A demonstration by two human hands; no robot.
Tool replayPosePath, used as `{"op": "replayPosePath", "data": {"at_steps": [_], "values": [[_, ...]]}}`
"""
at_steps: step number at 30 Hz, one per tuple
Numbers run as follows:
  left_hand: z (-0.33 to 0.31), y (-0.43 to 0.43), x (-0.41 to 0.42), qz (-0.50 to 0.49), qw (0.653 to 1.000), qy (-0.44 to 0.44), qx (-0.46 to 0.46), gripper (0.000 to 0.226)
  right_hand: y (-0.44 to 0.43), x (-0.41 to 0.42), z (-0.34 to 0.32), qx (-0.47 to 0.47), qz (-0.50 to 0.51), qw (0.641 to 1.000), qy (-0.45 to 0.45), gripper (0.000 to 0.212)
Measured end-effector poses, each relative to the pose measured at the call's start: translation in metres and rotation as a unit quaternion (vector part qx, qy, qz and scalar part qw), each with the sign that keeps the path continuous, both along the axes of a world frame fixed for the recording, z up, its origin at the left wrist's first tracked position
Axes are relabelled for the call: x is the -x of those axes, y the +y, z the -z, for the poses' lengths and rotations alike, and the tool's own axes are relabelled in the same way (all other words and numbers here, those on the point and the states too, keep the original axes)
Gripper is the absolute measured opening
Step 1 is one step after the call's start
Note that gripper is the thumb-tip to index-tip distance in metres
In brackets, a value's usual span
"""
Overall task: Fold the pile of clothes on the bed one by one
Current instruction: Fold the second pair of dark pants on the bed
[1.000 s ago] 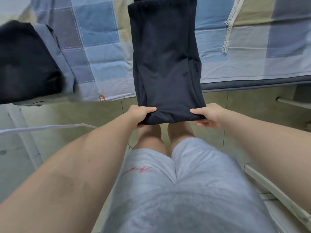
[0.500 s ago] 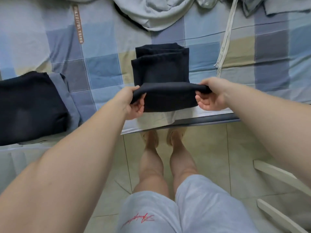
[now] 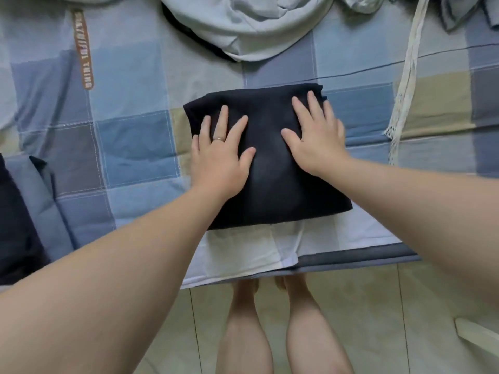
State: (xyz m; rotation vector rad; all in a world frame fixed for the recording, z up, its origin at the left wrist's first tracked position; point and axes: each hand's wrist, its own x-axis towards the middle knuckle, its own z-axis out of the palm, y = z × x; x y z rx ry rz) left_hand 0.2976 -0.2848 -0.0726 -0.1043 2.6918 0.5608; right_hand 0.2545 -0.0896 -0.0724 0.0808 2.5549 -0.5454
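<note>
Navy folded garment (image 3: 272, 190) near bed (image 3: 135, 147) edge, left hand (image 3: 220, 155) and right hand (image 3: 317, 141) flat on it.

This is a bedroom in a home. A bed (image 3: 129, 147) with a blue and grey checked sheet fills most of the view. A heap of clothes (image 3: 243, 22) lies on the bed's far side. A pale tiled floor (image 3: 378, 319) shows below the bed's near edge, where bare legs (image 3: 243, 333) stand.

The left edge cuts off a dark folded stack (image 3: 16, 225), the top edge pale crumpled clothes (image 3: 243, 25). A white object (image 3: 478, 338) leaves your view at the right edge.
</note>
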Motion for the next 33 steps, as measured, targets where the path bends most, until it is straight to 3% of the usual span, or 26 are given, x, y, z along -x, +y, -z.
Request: {"op": "replayPosePath", "data": {"at_steps": [2,7,11,14,17,20,24,27,30,33], "values": [[0.029,-0.003,0.002,0.027,0.999,0.026,0.018,0.063,0.003,-0.01,0.03,-0.036,-0.039,0.997,0.051,0.068],[0.086,-0.009,0.016,0.014,0.991,0.13,0.016,0.067,0.004,-0.011,0.087,-0.02,-0.025,0.982,0.184,0.072],[0.096,-0.011,0.02,0.016,0.986,0.163,0.022,0.069,0.005,-0.005,0.096,-0.007,-0.025,0.976,0.214,0.074],[0.083,-0.006,0.013,-0.041,0.99,0.137,0.011,0.076,0.003,-0.009,0.084,0.004,0.013,0.985,0.171,0.078],[0.073,0.0,0.004,-0.201,0.976,0.084,-0.015,0.089,0.007,-0.019,0.074,0.026,0.119,0.988,0.095,0.088],[0.066,0.004,0.001,-0.257,0.962,0.073,-0.055,0.096,0.008,-0.023,0.069,-0.005,0.147,0.983,0.105,0.086],[0.062,-0.001,0.008,-0.313,0.94,0.071,-0.116,0.102,0.015,-0.012,0.06,0.121,0.266,0.955,0.048,0.068],[0.06,-0.01,0.012,-0.369,0.913,0.026,-0.175,0.096,0.029,0.001,0.052,0.184,0.292,0.937,-0.058,0.055],[0.052,-0.015,0.014,-0.391,0.898,-0.053,-0.196,0.087,0.038,0.005,0.045,0.284,0.301,0.896,-0.164,0.036],[0.031,-0.017,0.007,-0.388,0.885,-0.1,-0.236,0.07,0.042,0.001,0.022,0.304,0.295,0.889,-0.175,0.036]]}}
